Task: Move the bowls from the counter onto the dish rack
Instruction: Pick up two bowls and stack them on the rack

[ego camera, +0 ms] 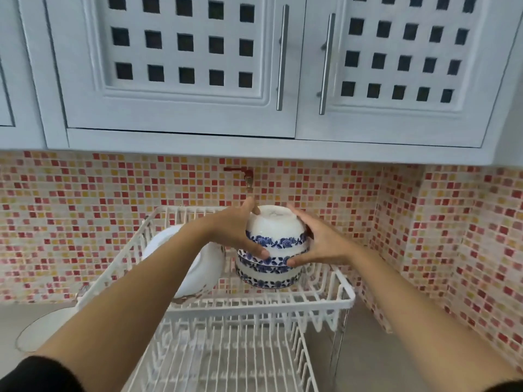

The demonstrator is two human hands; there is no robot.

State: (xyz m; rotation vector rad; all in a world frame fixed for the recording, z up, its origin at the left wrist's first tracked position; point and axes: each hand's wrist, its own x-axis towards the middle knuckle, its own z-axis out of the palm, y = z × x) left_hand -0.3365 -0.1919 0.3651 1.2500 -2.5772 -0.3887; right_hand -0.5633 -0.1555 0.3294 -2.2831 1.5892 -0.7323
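Note:
A stack of white bowls with blue flower bands (276, 244) sits upside down in the upper tier of a white wire dish rack (254, 302). My left hand (236, 232) grips the left side of the top bowl and my right hand (319, 241) grips its right side. The fingertips of both hands meet near the blue band at the front. The lower bowls (268, 277) of the stack rest on the rack wires.
White plates (203, 267) stand on edge in the rack's left part, behind my left forearm. The rack's lower tier (226, 355) extends toward me. A round white lid (42, 328) lies on the counter at the left. Cabinets hang above, and a tiled wall corner is at the right.

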